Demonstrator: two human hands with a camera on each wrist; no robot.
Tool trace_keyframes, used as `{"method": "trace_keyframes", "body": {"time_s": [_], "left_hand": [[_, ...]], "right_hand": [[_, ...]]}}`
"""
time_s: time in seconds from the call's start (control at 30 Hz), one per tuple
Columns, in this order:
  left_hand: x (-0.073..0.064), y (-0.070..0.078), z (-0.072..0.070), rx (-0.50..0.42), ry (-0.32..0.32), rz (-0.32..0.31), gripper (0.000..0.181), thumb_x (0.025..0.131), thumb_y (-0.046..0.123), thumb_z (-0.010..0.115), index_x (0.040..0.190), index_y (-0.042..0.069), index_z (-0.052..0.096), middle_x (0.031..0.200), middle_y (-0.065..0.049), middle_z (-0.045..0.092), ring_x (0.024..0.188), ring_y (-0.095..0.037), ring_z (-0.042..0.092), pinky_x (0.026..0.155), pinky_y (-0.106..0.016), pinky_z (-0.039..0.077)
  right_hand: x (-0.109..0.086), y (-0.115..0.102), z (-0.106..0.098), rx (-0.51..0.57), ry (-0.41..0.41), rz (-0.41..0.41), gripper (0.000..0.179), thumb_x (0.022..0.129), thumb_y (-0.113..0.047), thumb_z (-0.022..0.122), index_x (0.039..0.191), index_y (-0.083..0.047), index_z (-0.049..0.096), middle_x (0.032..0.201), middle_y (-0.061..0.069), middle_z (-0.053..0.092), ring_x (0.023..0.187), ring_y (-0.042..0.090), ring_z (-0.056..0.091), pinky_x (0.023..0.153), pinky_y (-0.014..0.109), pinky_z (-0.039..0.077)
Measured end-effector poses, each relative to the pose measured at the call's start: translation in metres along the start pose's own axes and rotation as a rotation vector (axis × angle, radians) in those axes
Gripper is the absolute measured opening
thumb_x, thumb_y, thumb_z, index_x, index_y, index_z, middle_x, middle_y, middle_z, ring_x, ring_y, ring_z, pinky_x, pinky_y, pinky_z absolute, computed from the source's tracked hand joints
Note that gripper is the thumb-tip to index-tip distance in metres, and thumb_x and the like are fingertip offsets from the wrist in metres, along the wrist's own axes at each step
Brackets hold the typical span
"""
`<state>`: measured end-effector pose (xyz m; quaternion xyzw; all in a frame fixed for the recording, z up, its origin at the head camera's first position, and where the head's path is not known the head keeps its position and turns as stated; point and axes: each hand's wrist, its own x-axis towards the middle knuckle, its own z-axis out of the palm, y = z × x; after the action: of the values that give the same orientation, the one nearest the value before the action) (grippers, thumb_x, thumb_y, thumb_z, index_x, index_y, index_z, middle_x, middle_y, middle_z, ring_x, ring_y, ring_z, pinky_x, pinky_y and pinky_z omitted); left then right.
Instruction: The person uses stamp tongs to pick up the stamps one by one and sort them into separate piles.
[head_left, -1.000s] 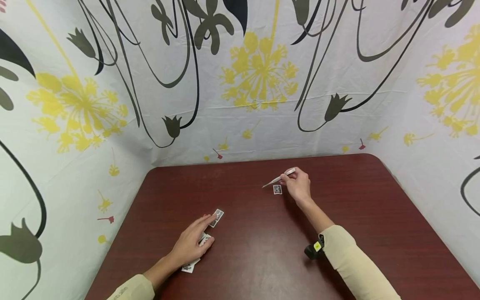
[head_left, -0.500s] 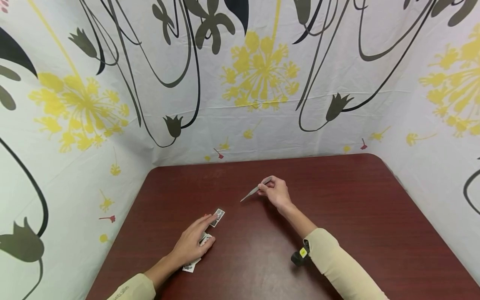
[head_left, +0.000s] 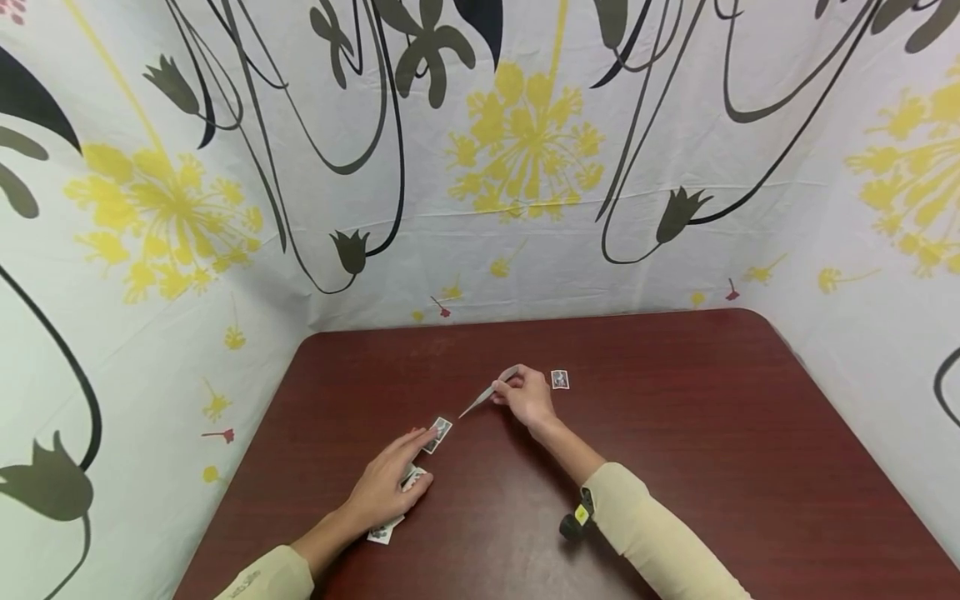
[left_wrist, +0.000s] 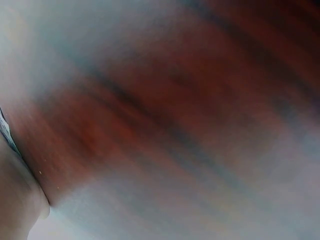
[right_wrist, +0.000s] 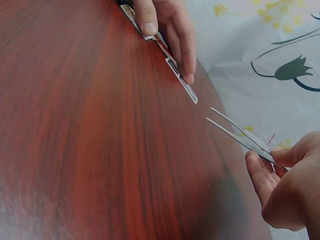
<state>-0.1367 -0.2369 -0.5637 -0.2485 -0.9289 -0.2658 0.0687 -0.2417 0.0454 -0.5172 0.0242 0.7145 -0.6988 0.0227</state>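
Left hand [head_left: 386, 487]: fingers straight, not gripping, resting over cards. Near card [head_left: 443, 430] under fingertips, between 1 and 2 o'clock of palm; thumb card [head_left: 414, 477] partly hidden; low card [head_left: 380, 534] at 6 o'clock. Right hand [head_left: 527, 397] pinches tweezers [head_left: 480, 402], prongs parted, tips toward 8 o'clock, near card just beside them, apart. Far card [head_left: 560, 380] flat on table [head_left: 675, 417], 2 o'clock of right hand. Cards probably light, thin, easily creased, apt to slide; best held by white border, gently.

Your right hand [right_wrist: 290, 187] is pinching tweezers [right_wrist: 256, 141]; beyond that grip, your left hand [right_wrist: 176, 27] is apparently touching cards [right_wrist: 181, 81].
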Motion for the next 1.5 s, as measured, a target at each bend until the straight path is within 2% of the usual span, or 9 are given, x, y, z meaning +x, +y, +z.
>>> {"method": "trace_keyframes", "body": {"time_s": [0.17,0.5,0.93,1.17,1.5], "left_hand": [[0.0,0.001,-0.001,-0.003,0.001,0.001,0.07,0.096,0.027,0.076,0.161,0.021,0.05,0.16,-0.008,0.052,0.149,-0.031,0.046,0.11,-0.063,0.046],[0.001,0.001,-0.001,-0.002,-0.004,0.001,0.07,0.096,0.027,0.076,0.16,0.021,0.05,0.16,-0.009,0.052,0.149,-0.031,0.046,0.11,-0.063,0.046],[0.001,0.001,-0.001,0.003,-0.003,-0.001,0.07,0.095,0.027,0.077,0.16,0.021,0.051,0.159,-0.009,0.052,0.149,-0.031,0.046,0.111,-0.062,0.045],[0.0,0.0,0.0,0.007,0.0,-0.002,0.07,0.095,0.027,0.077,0.16,0.022,0.051,0.159,-0.009,0.052,0.149,-0.031,0.046,0.111,-0.062,0.045],[0.0,-0.002,0.003,0.02,0.018,0.009,0.07,0.095,0.027,0.076,0.16,0.023,0.051,0.158,-0.009,0.054,0.147,-0.032,0.048,0.109,-0.063,0.047]], "right_hand": [[-0.003,0.001,0.006,-0.037,0.016,-0.001,0.007,0.096,0.004,0.074,0.097,0.004,0.067,0.086,0.02,0.077,0.077,0.034,0.079,0.077,0.043,0.065],[-0.006,0.003,0.018,-0.043,0.013,-0.044,0.007,0.096,0.005,0.074,0.098,0.005,0.067,0.083,0.018,0.078,0.071,0.029,0.078,0.075,0.045,0.065],[-0.009,0.003,0.024,-0.05,0.019,-0.059,0.007,0.095,0.007,0.073,0.096,0.006,0.067,0.083,0.021,0.077,0.066,0.023,0.076,0.071,0.041,0.065],[-0.01,0.005,0.028,-0.082,0.051,-0.067,0.007,0.095,0.006,0.074,0.094,0.003,0.068,0.079,0.017,0.077,0.064,0.021,0.076,0.07,0.04,0.065],[-0.007,0.006,0.035,-0.065,0.113,-0.042,0.011,0.093,0.005,0.077,0.091,-0.001,0.068,0.077,0.011,0.077,0.069,0.028,0.077,0.075,0.045,0.064]]}}
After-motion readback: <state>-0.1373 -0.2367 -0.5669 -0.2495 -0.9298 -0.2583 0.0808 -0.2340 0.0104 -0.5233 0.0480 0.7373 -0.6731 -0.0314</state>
